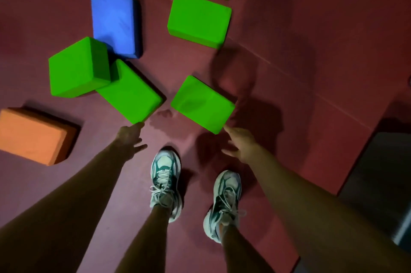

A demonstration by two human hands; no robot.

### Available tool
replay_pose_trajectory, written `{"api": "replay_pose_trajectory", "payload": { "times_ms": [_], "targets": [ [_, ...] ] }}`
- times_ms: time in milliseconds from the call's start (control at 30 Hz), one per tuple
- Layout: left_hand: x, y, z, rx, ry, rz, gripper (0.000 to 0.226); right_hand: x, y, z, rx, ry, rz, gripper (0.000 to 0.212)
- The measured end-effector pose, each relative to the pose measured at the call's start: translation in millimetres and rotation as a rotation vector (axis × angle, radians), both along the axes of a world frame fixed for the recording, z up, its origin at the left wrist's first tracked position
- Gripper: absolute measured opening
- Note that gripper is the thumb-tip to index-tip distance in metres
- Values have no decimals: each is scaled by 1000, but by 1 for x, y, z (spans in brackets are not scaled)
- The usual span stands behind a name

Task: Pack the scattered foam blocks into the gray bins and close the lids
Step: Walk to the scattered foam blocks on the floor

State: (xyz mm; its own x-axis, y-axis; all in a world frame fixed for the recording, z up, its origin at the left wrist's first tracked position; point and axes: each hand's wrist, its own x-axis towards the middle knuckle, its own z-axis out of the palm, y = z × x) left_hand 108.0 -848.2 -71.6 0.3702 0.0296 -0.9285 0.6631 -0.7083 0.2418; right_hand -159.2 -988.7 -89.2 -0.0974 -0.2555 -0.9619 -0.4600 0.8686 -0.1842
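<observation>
Both hands reach down, fingers spread, holding nothing: the left hand (131, 137) nears one green block (131, 97), the right hand (241, 142) another (203, 104), both on the red floor (289, 72). Foam looks light and squashy (probably bulky), so grip opposite long faces.

The person's arms are bare, no sleeve showing down to the left hand (130, 138) or the right hand (241, 144); the legs are bare too; on the feet, chunky white-and-teal trainers (165, 183) with pale, loosely tied laces; a touch of orange inside one heel.
</observation>
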Motion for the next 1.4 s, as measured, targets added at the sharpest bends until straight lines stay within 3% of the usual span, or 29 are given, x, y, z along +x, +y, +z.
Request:
{"api": "replay_pose_trajectory", "payload": {
  "times_ms": [67,200,333,500,600,667,767,833,900,1033,1100,1167,1267,1333,1400],
  "targets": [
    [10,-3,-30,1,34,117,36,10,0,-37,-16,19,-12,61],
    [26,0,-82,4,94,140,63,25,5,-97,-32,67,-49,82],
    [36,2,-115,-54,157,194,76,29,13,-129,-78,96,-129,77],
    [46,-5,-132,-110,198,278,68,18,17,-141,-45,20,-169,63],
    [49,-12,-138,-111,213,352,43,17,12,-140,-27,-7,-182,62],
    [51,-16,-141,-108,234,369,36,23,7,-136,-32,-27,-194,67],
    [57,-13,-147,-92,259,384,42,38,3,-136,-18,-31,-209,77],
    [61,-9,-150,-82,260,399,45,43,4,-151,-34,2,-205,100],
    [62,-3,-151,-67,274,471,63,48,8,-163,-72,112,-166,119],
    [65,4,-148,-121,346,490,103,54,15,-159,-209,325,0,98],
    [63,2,-145,-198,382,505,111,54,16,-160,-191,345,-11,102],
    [57,-1,-140,-265,384,516,108,54,16,-161,-168,301,-71,118],
    [43,2,-132,-280,348,498,94,51,14,-151,-124,100,-155,110],
    [37,5,-120,-256,316,510,87,52,10,-138,-103,-2,-174,118],
    [34,6,-99,-211,301,483,76,49,3,-121,-158,48,-101,126]
  ]
}}
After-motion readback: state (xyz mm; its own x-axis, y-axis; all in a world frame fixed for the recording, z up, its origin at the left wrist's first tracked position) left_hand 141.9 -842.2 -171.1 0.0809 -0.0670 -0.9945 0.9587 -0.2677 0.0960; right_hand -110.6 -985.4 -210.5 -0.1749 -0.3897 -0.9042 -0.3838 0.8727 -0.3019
